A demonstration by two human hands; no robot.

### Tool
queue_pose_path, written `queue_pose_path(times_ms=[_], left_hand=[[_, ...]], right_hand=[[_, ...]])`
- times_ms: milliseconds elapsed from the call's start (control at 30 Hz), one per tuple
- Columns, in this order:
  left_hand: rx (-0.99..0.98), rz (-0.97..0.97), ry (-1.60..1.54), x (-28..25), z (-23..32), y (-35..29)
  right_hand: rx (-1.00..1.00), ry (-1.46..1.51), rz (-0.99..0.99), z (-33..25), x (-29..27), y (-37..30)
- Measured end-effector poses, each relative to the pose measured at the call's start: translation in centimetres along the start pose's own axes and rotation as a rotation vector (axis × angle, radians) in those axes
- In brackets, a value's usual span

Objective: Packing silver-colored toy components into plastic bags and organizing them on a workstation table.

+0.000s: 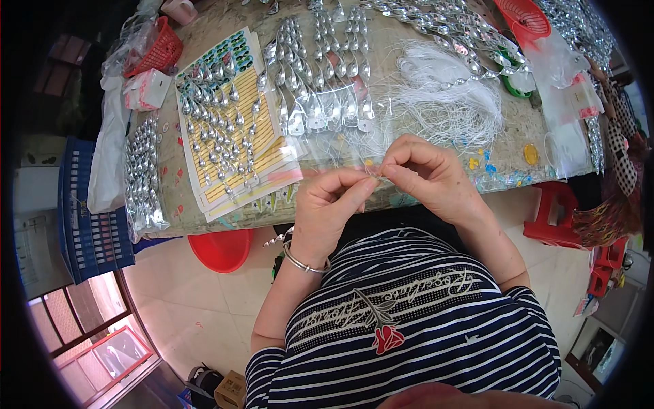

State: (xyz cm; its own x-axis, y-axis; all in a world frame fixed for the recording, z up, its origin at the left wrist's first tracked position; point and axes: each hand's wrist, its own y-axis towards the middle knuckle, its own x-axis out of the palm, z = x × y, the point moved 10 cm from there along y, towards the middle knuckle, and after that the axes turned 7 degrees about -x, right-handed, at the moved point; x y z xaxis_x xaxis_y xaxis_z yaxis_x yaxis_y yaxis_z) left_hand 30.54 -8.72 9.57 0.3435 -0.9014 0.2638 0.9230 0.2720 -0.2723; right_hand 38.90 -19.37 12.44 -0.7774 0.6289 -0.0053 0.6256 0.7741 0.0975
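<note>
Over the table's near edge, my left hand (332,199) and my right hand (428,172) meet with their fingertips almost touching. Each pinches thumb against forefinger on a thin white thread (374,173); its fine ends are hard to make out. Just beyond the hands lie rows of silver twisted spiral strips (317,82), their broad ends on a sheet of clear plastic. To the right of these spreads a loose bundle of white thread (453,95). Left of them, more silver spiral strings (221,129) rest on printed paper sheets (279,160).
Another row of silver spirals (142,170) lies along the table's left edge. Red baskets (160,48) (523,19) stand at both far corners. More spiral strips (443,27) cover the far right. Below the table are a red basin (220,249) and a red stool (555,215).
</note>
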Motion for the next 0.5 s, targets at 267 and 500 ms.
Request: queue_pose_path(times_ms=[267, 500], left_hand=[[0.001, 0.017, 0.011, -0.11, 0.08, -0.1], [0.038, 0.028, 0.014, -0.37, 0.15, -0.03]], right_hand=[[0.015, 0.04, 0.042, 0.42, -0.41, -0.11], [0.043, 0.149, 0.042, 0.16, -0.41, -0.22]])
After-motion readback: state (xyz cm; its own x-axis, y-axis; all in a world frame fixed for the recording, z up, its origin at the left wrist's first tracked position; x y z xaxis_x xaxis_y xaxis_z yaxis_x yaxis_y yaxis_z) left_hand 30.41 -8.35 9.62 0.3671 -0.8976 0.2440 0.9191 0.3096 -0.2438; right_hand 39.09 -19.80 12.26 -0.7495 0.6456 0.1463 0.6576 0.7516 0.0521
